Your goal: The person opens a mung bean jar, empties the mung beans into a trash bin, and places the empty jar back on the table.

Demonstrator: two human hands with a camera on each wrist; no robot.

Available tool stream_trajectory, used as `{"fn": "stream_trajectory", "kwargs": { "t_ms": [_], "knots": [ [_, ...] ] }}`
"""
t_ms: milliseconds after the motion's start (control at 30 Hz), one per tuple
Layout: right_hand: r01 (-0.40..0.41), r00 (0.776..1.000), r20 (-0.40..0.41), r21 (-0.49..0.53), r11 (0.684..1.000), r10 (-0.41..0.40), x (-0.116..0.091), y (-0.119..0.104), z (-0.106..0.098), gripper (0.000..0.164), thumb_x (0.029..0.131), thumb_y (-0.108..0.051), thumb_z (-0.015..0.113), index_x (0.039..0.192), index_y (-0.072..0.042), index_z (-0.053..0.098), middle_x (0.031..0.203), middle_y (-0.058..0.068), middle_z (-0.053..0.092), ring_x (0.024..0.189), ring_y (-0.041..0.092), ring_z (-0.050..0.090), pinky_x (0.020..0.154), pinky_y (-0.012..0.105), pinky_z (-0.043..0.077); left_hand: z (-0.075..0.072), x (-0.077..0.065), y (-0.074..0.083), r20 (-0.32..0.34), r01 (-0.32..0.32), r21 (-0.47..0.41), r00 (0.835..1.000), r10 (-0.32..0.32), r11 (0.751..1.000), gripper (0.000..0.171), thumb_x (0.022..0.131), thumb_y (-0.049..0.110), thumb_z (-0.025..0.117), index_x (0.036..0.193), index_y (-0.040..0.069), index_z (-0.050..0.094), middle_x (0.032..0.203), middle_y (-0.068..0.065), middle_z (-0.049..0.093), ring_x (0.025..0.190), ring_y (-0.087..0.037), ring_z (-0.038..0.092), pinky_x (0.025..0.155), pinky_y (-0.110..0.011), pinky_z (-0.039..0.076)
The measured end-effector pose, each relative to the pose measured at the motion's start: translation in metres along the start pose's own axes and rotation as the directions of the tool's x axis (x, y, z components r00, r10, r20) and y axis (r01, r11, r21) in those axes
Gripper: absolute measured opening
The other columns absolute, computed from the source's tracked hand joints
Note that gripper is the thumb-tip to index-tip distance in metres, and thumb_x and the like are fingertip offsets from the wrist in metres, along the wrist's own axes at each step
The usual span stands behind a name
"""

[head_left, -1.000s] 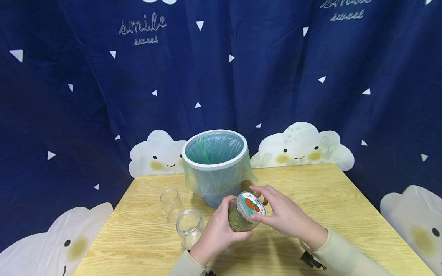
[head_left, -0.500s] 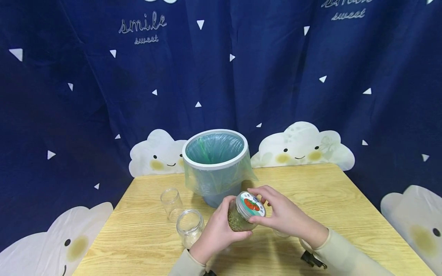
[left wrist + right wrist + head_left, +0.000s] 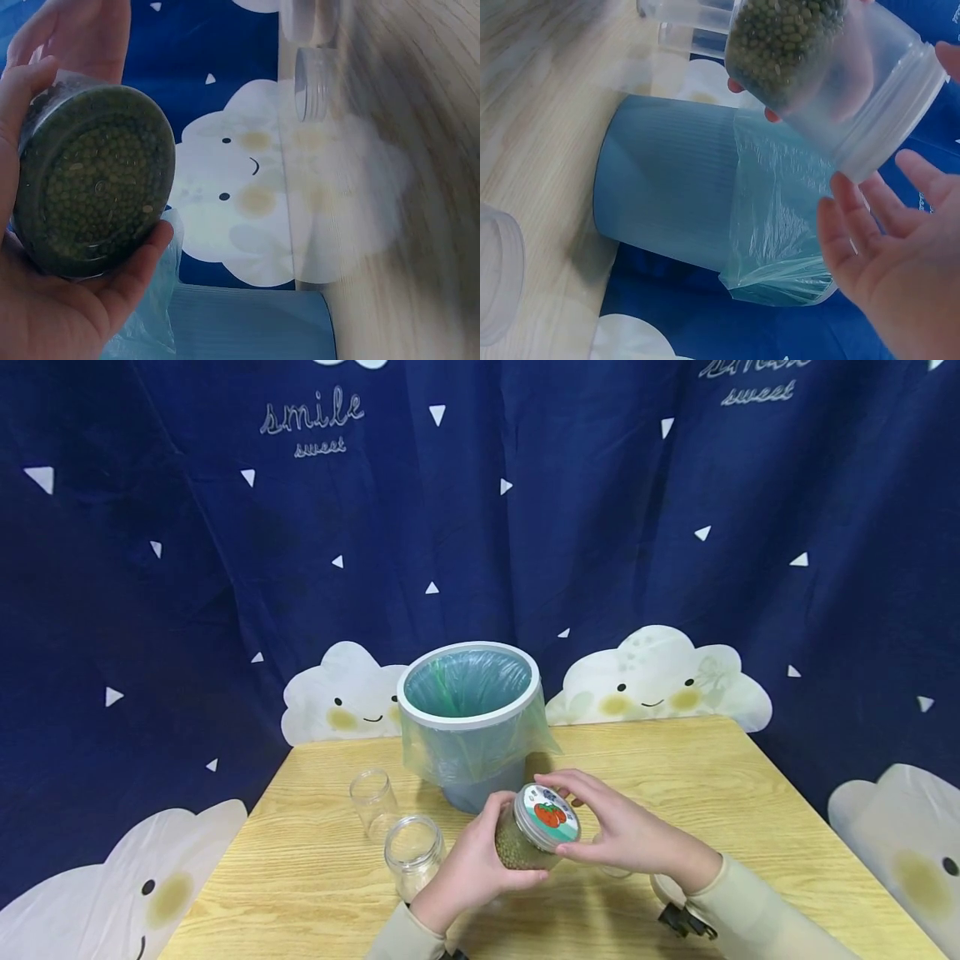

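Observation:
A clear jar (image 3: 519, 847) partly filled with small green beans, likely mung beans, is held tilted above the table. Its round lid (image 3: 550, 814) bears a tomato label. My left hand (image 3: 476, 864) grips the jar's body from the side; in the left wrist view the jar's base (image 3: 101, 180) faces the camera, full of beans. My right hand (image 3: 626, 831) has its thumb and fingers curved around the lid's edge. In the right wrist view, fingertips (image 3: 844, 187) of that hand meet the lid's rim, and the beans (image 3: 784, 45) lie toward the jar's bottom.
A blue bin (image 3: 480, 785) lined with a green plastic bag stands just beyond the hands. Left of it on the wooden table (image 3: 285, 843) are a narrow clear jar (image 3: 372, 810) and a wider clear jar (image 3: 414, 856). Another clear container (image 3: 499, 274) stands near the right arm.
The lid's tomato label has turned a little under my right hand. That hand has shifted slightly down and right, while my left hand keeps its grip on the jar.

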State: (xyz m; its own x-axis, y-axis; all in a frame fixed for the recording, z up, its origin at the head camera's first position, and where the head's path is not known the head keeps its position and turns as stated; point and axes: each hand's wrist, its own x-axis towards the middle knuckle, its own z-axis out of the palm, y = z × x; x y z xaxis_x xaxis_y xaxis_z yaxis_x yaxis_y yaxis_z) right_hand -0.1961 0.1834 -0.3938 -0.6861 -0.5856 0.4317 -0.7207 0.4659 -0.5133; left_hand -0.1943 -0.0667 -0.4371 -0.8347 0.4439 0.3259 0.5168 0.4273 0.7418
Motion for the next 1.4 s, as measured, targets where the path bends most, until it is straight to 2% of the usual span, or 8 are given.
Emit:
{"fn": "stream_trajectory", "kwargs": {
  "t_ms": [233,400,567,667,800,967,1200,1400],
  "knots": [
    [0.049,0.997,0.055,0.039,0.998,-0.052,-0.003,0.003,-0.002,0.084,0.087,-0.018,0.082,0.158,-0.02,0.037,0.151,0.0,0.049,0.127,0.017,0.055,0.103,0.046,0.052,0.0,-0.001,-0.001,0.023,-0.003,-0.001,1.0,0.003,1.0,0.092,0.072,0.042,0.094,0.143,0.024,0.04,0.136,0.006,0.062,0.118,-0.01,0.062,0.102,-0.035,0.052],
    [0.041,0.996,0.076,0.038,0.998,-0.044,-0.005,0.002,-0.003,0.086,0.091,-0.028,0.08,0.161,-0.021,0.032,0.155,0.0,0.046,0.131,0.019,0.053,0.105,0.046,0.052,0.0,-0.002,-0.001,0.029,0.015,-0.009,0.999,-0.015,1.0,0.092,0.072,0.042,0.094,0.143,0.025,0.039,0.136,0.008,0.061,0.119,-0.009,0.061,0.103,-0.035,0.051],
    [0.001,0.999,0.052,-0.012,1.0,0.0,-0.004,-0.001,-0.002,0.092,0.088,-0.04,0.082,0.162,-0.023,0.029,0.16,0.006,0.039,0.142,0.031,0.045,0.106,0.059,0.048,-0.001,-0.002,-0.001,0.016,0.03,-0.014,0.999,-0.03,0.999,0.092,0.071,0.043,0.095,0.143,0.027,0.04,0.133,0.009,0.062,0.117,-0.008,0.061,0.103,-0.035,0.051],
    [-0.033,0.999,0.023,-0.038,0.999,0.034,-0.003,-0.003,-0.001,0.087,0.089,-0.042,0.08,0.159,-0.019,0.035,0.156,0.008,0.043,0.141,0.034,0.046,0.104,0.063,0.048,-0.001,-0.002,0.0,0.004,0.035,-0.011,0.999,-0.035,0.999,0.091,0.07,0.043,0.095,0.142,0.027,0.041,0.133,0.009,0.062,0.117,-0.008,0.062,0.103,-0.035,0.051],
    [-0.094,0.996,-0.005,-0.071,0.993,0.094,-0.002,-0.006,0.001,0.079,0.091,-0.045,0.077,0.154,-0.014,0.043,0.148,0.005,0.05,0.13,0.028,0.054,0.101,0.057,0.052,-0.001,-0.002,0.001,-0.009,0.034,-0.004,0.999,-0.034,0.999,0.091,0.07,0.044,0.095,0.142,0.027,0.042,0.132,0.009,0.063,0.117,-0.008,0.062,0.103,-0.035,0.051],
    [-0.139,0.99,-0.031,-0.1,0.985,0.136,-0.002,-0.009,0.004,0.078,0.089,-0.049,0.078,0.15,-0.01,0.049,0.14,0.003,0.055,0.118,0.022,0.059,0.094,0.046,0.056,-0.002,0.0,0.003,-0.011,0.037,0.008,0.999,-0.037,0.999,0.091,0.069,0.045,0.095,0.142,0.027,0.043,0.132,0.01,0.063,0.117,-0.008,0.061,0.102,-0.035,0.051],
    [-0.158,0.987,-0.052,-0.102,0.982,0.153,-0.001,-0.01,0.008,0.074,0.088,-0.05,0.079,0.146,-0.012,0.054,0.129,-0.006,0.056,0.107,0.01,0.055,0.088,0.033,0.055,-0.005,0.003,0.006,0.002,0.02,0.022,1.0,-0.02,1.0,0.089,0.071,0.042,0.095,0.142,0.026,0.043,0.131,0.01,0.064,0.115,-0.007,0.062,0.1,-0.034,0.052],
    [-0.132,0.99,-0.059,-0.077,0.988,0.128,-0.001,-0.01,0.007,0.071,0.088,-0.041,0.081,0.147,-0.013,0.053,0.13,-0.004,0.056,0.104,0.009,0.055,0.087,0.031,0.055,-0.006,0.005,0.007,0.012,-0.006,0.035,1.0,0.005,0.999,0.088,0.071,0.042,0.095,0.141,0.025,0.044,0.129,0.008,0.065,0.113,-0.008,0.063,0.097,-0.033,0.053]
  ]
}}
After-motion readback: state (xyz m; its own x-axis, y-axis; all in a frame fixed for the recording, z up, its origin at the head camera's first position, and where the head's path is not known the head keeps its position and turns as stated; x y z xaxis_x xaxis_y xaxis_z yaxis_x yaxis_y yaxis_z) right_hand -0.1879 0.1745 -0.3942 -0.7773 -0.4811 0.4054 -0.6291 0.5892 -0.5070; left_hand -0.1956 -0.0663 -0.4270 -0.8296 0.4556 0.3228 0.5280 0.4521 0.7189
